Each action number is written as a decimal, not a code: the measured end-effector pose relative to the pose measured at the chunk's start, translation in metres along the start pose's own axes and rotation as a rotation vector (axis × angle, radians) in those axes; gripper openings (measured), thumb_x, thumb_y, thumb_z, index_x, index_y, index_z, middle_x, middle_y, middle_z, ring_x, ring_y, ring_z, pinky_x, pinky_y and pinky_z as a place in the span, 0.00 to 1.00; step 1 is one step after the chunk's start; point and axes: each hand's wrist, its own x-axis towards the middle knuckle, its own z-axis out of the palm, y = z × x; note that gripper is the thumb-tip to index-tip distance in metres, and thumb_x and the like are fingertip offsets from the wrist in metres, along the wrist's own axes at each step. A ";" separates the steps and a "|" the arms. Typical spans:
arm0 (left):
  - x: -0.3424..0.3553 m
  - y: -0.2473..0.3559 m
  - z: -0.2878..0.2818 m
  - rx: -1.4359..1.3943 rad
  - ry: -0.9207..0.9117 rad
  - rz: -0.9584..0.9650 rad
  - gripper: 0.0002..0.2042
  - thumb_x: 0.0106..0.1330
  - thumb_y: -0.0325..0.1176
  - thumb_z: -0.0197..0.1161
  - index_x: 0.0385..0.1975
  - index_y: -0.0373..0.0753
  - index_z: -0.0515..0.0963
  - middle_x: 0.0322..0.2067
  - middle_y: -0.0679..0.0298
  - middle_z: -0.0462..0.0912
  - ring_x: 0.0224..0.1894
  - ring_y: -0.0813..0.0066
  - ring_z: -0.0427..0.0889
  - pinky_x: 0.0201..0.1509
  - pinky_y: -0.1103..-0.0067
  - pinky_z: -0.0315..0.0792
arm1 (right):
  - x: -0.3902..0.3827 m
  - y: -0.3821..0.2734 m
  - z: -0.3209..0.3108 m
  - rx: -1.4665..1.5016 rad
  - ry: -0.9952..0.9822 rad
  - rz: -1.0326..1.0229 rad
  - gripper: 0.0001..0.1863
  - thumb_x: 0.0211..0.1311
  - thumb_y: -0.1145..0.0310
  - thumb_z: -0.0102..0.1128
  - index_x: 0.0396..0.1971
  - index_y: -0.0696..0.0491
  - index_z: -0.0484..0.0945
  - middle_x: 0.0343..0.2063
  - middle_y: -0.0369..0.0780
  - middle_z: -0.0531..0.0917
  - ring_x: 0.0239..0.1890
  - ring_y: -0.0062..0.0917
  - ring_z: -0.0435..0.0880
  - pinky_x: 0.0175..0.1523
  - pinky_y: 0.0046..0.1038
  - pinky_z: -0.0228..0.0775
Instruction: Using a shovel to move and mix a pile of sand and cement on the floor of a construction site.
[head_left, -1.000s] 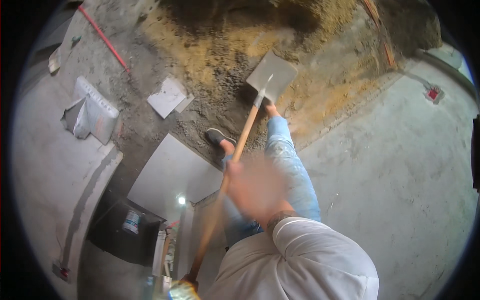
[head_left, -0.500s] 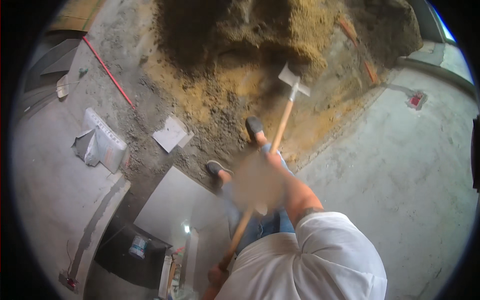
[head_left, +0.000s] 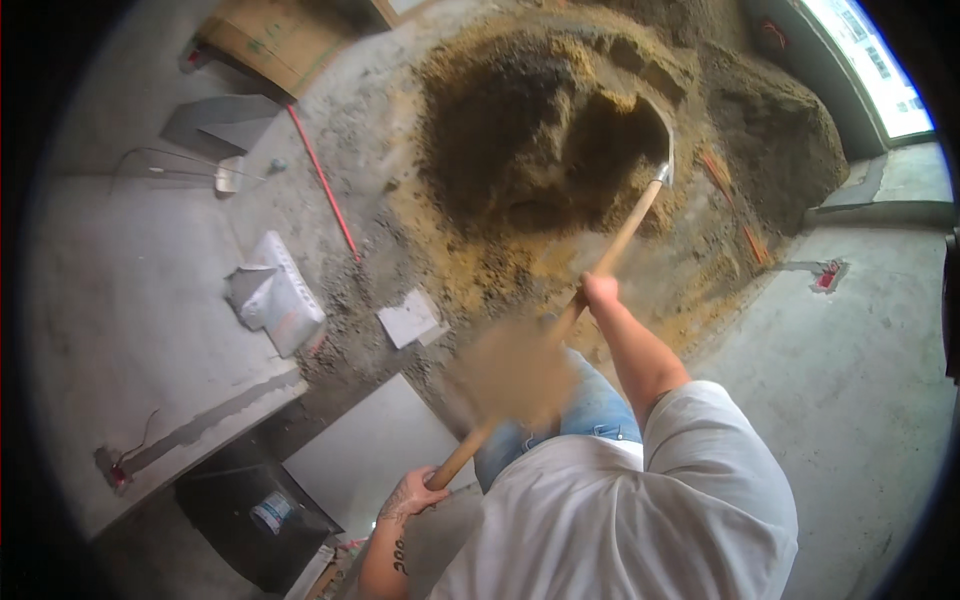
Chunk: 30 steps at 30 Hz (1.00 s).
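Note:
My right hand (head_left: 600, 288) is closed round the long wooden shovel handle (head_left: 628, 228), well up toward the blade. My left hand (head_left: 420, 492) grips the lower end of the same handle at the bottom middle. The metal shovel blade (head_left: 662, 140) is sunk, edge-on, at the right side of a dark hollow in the sand pile (head_left: 630, 55), by its yellowish crumbly face. A blurred patch hides the middle of the handle and part of my jeans.
Cardboard (head_left: 270, 45) lies top left near a red pipe (head_left: 322, 180). A white sack (head_left: 285, 300), broken tiles (head_left: 405, 320) and a large board (head_left: 360, 455) are on the left. A black trough (head_left: 235, 525) holds a bucket (head_left: 270, 510). A window (head_left: 870, 60) is top right.
The shovel blade has moved up and forward into the sand pile, turning edge-on. My right arm has stretched forward. The view has tilted up, showing more of the pile and the window.

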 end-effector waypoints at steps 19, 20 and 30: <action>-0.152 0.005 -0.024 0.917 0.768 0.418 0.23 0.38 0.42 0.69 0.37 0.41 0.75 0.24 0.58 0.78 0.31 0.60 0.79 0.34 0.69 0.73 | -0.054 0.066 -0.025 0.481 -0.105 0.245 0.16 0.48 0.72 0.56 0.40 0.58 0.72 0.34 0.45 0.76 0.35 0.34 0.77 0.36 0.32 0.73; -0.154 0.017 -0.028 0.984 0.806 0.511 0.22 0.39 0.42 0.69 0.35 0.41 0.75 0.24 0.58 0.77 0.31 0.60 0.79 0.35 0.69 0.72 | -0.031 0.070 -0.031 0.492 -0.113 0.231 0.15 0.49 0.73 0.55 0.40 0.58 0.71 0.34 0.44 0.76 0.35 0.34 0.77 0.37 0.33 0.73; -0.124 0.006 -0.050 1.243 1.313 0.653 0.04 0.47 0.30 0.58 0.23 0.43 0.70 0.21 0.64 0.70 0.28 0.65 0.74 0.30 0.71 0.68 | -0.114 -0.016 -0.077 0.547 0.052 0.018 0.06 0.48 0.73 0.56 0.28 0.57 0.73 0.25 0.40 0.74 0.25 0.31 0.74 0.29 0.34 0.71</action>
